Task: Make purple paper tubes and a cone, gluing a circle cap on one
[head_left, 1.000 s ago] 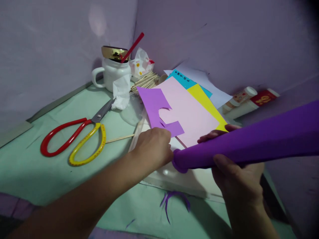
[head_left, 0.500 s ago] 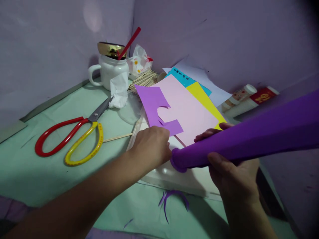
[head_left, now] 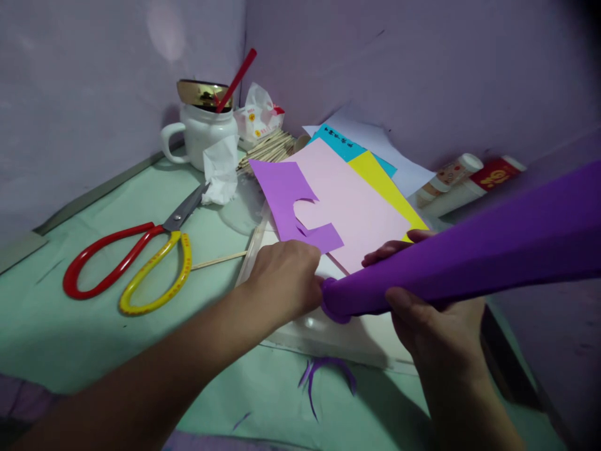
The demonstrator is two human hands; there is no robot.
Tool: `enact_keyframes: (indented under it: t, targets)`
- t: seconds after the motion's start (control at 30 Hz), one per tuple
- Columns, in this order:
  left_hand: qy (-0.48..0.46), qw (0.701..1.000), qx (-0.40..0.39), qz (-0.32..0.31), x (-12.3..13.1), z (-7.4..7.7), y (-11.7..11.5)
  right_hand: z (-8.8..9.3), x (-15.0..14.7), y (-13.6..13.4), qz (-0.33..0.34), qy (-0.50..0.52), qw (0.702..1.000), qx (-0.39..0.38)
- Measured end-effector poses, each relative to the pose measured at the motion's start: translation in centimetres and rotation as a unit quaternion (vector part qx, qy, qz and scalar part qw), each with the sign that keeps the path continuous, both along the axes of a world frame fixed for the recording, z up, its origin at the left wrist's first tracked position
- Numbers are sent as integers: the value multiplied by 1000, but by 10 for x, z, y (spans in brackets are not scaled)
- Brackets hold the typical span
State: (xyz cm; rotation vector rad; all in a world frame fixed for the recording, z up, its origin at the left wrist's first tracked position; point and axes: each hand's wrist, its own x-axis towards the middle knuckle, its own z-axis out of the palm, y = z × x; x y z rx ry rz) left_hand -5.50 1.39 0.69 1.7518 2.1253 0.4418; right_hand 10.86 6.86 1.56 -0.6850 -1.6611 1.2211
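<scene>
A: What differs from a second ago?

B: Little. Your view drifts slightly, so the tabletop [head_left: 225, 369] and its contents appear a touch further left. The large purple paper tube [head_left: 469, 263] keeps its place between your hands. My reading: the work at its narrow end is being held steady, with no visible advance.

A: Where is the tube relative to the fingers?

B: It slants over the white board [head_left: 397, 354], wide end off to the right. Your right hand [head_left: 439, 329] grips the body: thumb on the near side, other fingers around the far side. Your left hand [head_left: 286, 269] is at the flared rim [head_left: 338, 310], fingers curled in and touching its edge. The tips are hidden; whether they pinch the rim, I cannot tell.

A: Smallest items?

B: Purple paper strips [head_left: 310, 382], on the tabletop nearer you, apart from both hands. Unchanged.
</scene>
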Motion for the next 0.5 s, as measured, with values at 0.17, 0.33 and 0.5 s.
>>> enact_keyframes:
  t: [0.17,0.33,0.5]
  targets:
    - [15,1000,-15,5,1,2,2,-2,1,1,14,1,1000,3]
    - [22,1000,-18,-5,4,4,3,-3,3,1,14,-15,1000,11]
    - [24,999,-26,-12,4,4,3,-5,4,2,47,2,999,-3]
